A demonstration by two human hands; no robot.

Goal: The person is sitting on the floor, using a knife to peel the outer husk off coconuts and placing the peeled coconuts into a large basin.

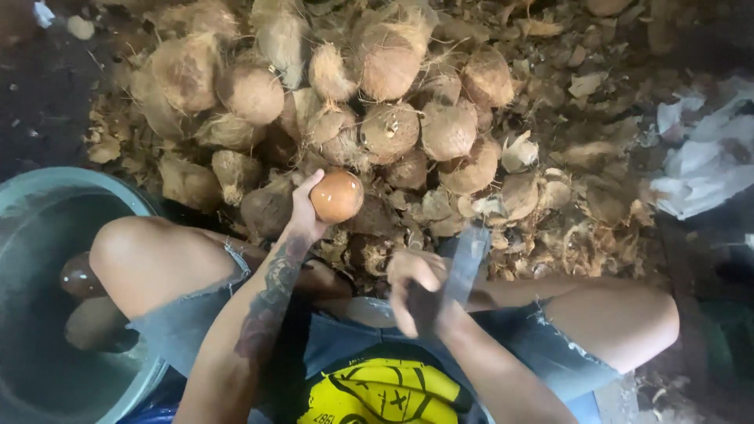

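Dirt floor, dim light, strewn with dry husk scraps [581,196]. Landmark: heap of unhusked coconuts [377,110], filling the far centre of the view.

Person seated facing the heap, knees apart, in cut-off denim shorts.

Left hand [302,212]: raised at the near edge of the heap, fingers and thumb curled round a smooth brown peeled coconut [338,196]. The nut sits in the fingertips, to the thumb side of the palm, clear of the pile and above the scraps.

Right hand [416,294]: nearer the body than the heap, closed in a fist on the handle of a broad flat blade [467,259]. Blade points up toward the heap, tip well short of the nut.

Green basin [47,196] on the near left of the heap, beyond the left knee; two dark rounded nuts [78,275] lie in it.

Risk, judged: nut is round and smooth, held by fingertips only, so it could roll out or turn under a blow. A blade stroke landing off-centre would then meet the left fingers. Bare knees also sit close to the blade path.
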